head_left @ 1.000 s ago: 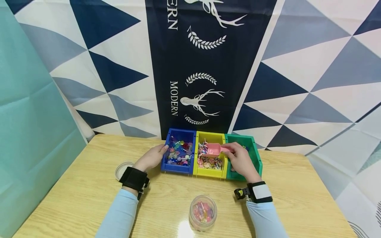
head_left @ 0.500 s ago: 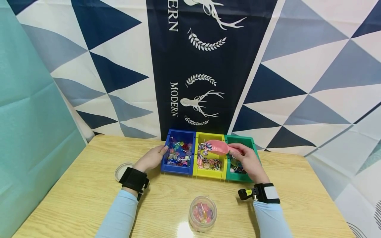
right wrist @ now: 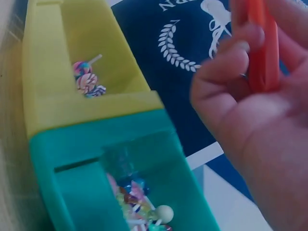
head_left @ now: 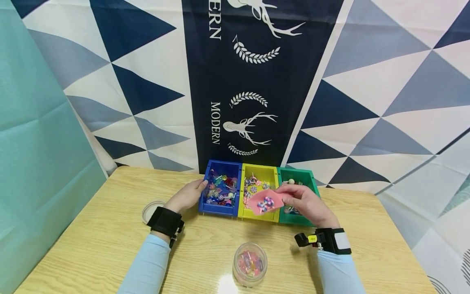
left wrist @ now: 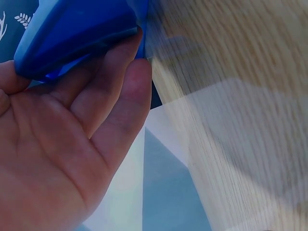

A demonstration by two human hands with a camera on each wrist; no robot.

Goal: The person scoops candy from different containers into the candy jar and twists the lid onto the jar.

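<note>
My right hand (head_left: pixel 306 204) grips the handle of a pink scoop (head_left: pixel 253 201), its red-looking handle (right wrist: pixel 263 53) between thumb and fingers in the right wrist view. Several small striped lollipops (head_left: pixel 266 204) lie in the scoop, which overlaps the front of the yellow bin (head_left: pixel 260 169) in the head view. More lollipops (right wrist: pixel 86 82) remain inside that bin. On the left, my left hand (head_left: pixel 186 196) holds the side of the blue bin (head_left: pixel 222 209), thumb over its rim and fingers along the outside wall (left wrist: pixel 91 29).
A green bin (head_left: pixel 297 219) with mixed candies adjoins the yellow one. Nearer me on the wooden table (head_left: pixel 205 245) stands a clear jar (head_left: pixel 240 279) partly filled with pink candies. A round lid (head_left: pixel 148 212) lies beside my left wrist. A patterned cloth hangs behind the bins.
My right hand has lifted the scoop out of the yellow bin and drawn it toward me, its mouth now tipped to the front left. The left hand stays put.
</note>
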